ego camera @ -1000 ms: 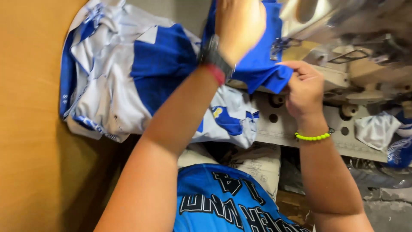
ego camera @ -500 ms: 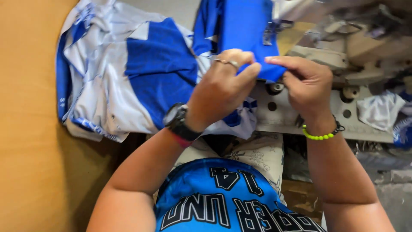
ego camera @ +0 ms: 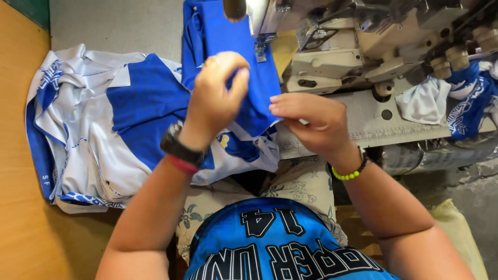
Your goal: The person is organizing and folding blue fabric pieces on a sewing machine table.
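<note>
While seen from the head camera, left hand [ego camera: 218,91] pinches the plain blue fabric strip [ego camera: 236,67], fingers closed on its edge. Right hand [ego camera: 311,122], at 3 o'clock of it, grips the strip's lower corner. Likely aligning an edge under the beige sewing machine [ego camera: 358,46]; the feed needs steady tension. Blue-and-white garment pile [ego camera: 104,129] lies at 9 o'clock.

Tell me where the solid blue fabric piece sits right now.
In the head view, the blue fabric piece lies top centre under the sewing machine, pinched by the left hand and right hand, right of the blue-and-white garment pile.
</note>
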